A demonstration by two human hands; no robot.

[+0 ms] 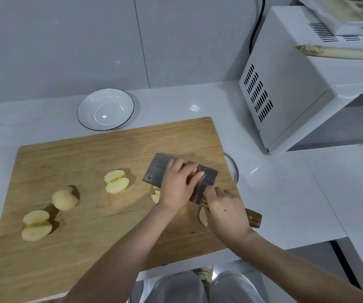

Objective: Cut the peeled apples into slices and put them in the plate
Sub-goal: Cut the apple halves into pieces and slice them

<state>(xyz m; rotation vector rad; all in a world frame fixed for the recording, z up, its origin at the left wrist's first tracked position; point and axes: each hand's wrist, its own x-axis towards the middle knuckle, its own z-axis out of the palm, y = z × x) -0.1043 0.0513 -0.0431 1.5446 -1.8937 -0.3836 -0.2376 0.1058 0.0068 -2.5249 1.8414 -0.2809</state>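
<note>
On the wooden cutting board (pixel 77 162) my right hand (pixel 226 212) grips the wooden handle of a cleaver (pixel 160 169), whose flat blade lies tilted over the board's right part. My left hand (pixel 178 184) reaches over the blade and pinches a small apple piece (pixel 194 171) against it. One slice (pixel 202 216) lies by my right hand, and more pieces (pixel 156 195) show under my left wrist. Halved peeled apples lie at the middle (pixel 116 181) and at the left (pixel 36 225), with a peeled apple chunk (pixel 65 199) between them. The white plate (pixel 83 110) with a dark rim stands behind the board, holding nothing.
A white microwave (pixel 303 88) stands at the right on the white counter (pixel 274 189), with a pale stalk vegetable (pixel 338 52) on top. A glass rim (pixel 233 166) shows past the board's right edge. The counter's front edge runs just below the board.
</note>
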